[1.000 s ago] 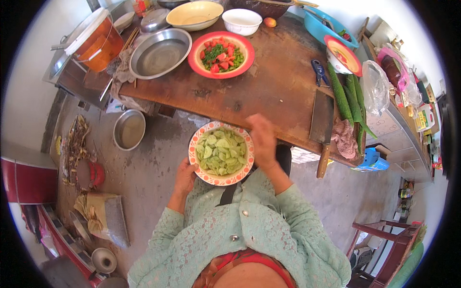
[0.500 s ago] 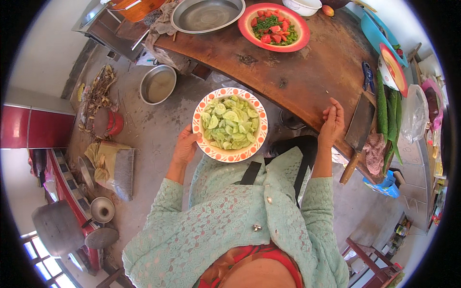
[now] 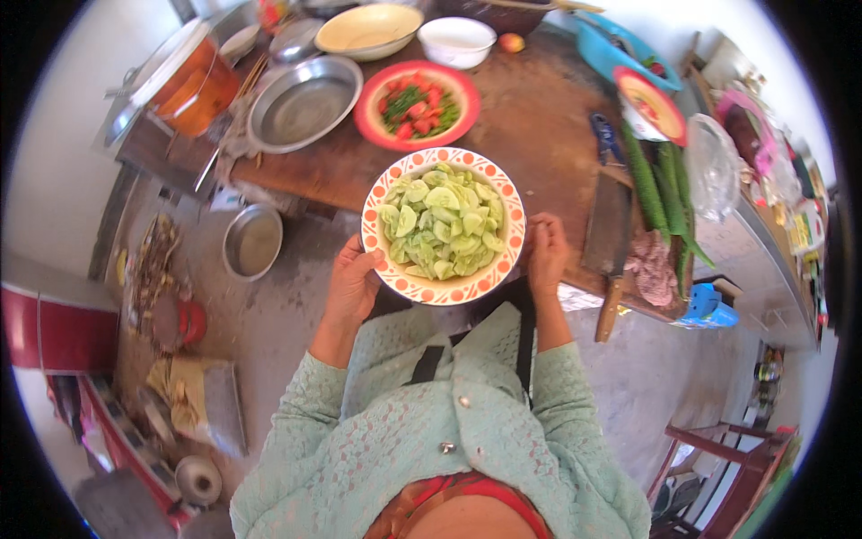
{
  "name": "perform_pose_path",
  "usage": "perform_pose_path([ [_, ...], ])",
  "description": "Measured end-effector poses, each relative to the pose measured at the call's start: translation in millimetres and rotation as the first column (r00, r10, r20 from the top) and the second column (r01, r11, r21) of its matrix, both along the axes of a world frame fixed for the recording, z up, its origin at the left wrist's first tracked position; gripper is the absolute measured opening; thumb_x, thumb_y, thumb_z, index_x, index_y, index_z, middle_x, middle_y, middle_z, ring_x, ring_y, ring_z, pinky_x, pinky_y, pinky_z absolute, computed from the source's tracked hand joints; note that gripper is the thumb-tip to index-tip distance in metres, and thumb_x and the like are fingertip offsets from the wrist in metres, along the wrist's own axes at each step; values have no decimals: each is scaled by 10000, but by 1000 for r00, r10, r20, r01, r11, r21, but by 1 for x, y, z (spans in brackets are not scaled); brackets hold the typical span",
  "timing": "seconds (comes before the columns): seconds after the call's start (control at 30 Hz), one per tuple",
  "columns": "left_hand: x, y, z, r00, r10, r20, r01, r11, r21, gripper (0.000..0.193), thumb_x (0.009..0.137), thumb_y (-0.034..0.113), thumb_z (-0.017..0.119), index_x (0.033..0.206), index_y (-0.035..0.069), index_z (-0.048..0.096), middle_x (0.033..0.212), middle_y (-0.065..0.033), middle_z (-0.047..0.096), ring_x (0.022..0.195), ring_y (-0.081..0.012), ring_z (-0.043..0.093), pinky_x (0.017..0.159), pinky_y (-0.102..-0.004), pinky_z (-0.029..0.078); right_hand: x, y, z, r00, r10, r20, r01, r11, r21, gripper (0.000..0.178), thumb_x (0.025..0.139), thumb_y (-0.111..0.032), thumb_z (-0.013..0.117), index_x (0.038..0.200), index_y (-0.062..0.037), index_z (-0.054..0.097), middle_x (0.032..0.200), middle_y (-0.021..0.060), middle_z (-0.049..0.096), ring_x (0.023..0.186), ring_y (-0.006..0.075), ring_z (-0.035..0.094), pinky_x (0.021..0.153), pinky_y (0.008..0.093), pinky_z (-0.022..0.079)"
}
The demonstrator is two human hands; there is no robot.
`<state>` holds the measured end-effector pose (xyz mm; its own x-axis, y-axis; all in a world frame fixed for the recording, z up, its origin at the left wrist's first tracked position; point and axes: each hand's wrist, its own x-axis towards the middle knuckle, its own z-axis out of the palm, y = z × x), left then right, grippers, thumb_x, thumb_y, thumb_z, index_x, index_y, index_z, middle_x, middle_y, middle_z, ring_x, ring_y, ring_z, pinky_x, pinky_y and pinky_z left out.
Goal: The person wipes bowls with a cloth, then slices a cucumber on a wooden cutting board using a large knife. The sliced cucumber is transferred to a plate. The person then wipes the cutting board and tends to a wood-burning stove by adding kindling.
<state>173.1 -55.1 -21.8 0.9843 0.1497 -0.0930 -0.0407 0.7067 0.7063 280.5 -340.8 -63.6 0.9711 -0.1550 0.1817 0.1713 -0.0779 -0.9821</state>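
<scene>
A patterned bowl (image 3: 377,262), white with orange dots round its rim, is heaped with pale green cucumber slices (image 3: 442,220). My left hand (image 3: 352,280) holds it by the left rim, thumb on top and fingers underneath. At the opposite rim is my right hand (image 3: 546,256), fingers curled; whether they grip the bowl is hidden. The bowl is over the table's near edge. Just behind it stands a red-rimmed basin (image 3: 370,121) of chopped tomato and greens.
On the wooden table (image 3: 530,117) are a metal basin (image 3: 345,115), a white bowl (image 3: 458,45) and a yellow basin (image 3: 373,29). At right lie a cleaver (image 3: 607,229), its handle past the edge, blue scissors (image 3: 606,136) and long cucumbers (image 3: 648,189). A metal pan (image 3: 253,242) sits low at left.
The patterned bowl has come closer to the table, its far rim now near the red-rimmed basin. My right hand has moved left to the bowl's right rim, its index finger no longer extended.
</scene>
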Motion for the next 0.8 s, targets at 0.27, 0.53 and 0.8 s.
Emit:
perform_pose_path([
  [0.27,133,-80,30,998,-64,-26,66,994,82,340,866,-15,529,1204,-42,508,1152,-132,632,983,-229,667,805,-384,596,-9,-1,12,991,91,101,-98,993,68,161,938,-111,481,852,-32,592,635,-21,508,566,41,464,526,221,406],
  [0.53,215,-132,17,995,-79,-68,87,986,139,244,867,-6,495,1106,-40,461,1092,-178,627,879,-278,693,667,-407,633,-11,0,13,992,95,85,-98,995,36,152,932,-117,495,852,-45,601,603,-44,459,531,36,426,491,220,368],
  [0.8,248,-147,-2,991,-51,-128,72,984,162,280,889,12,508,1155,-46,444,1115,-190,614,937,-301,676,716,-443,622,-11,-2,13,990,92,107,-92,996,-13,139,924,-113,503,848,-45,598,599,-50,428,537,35,396,497,219,341],
])
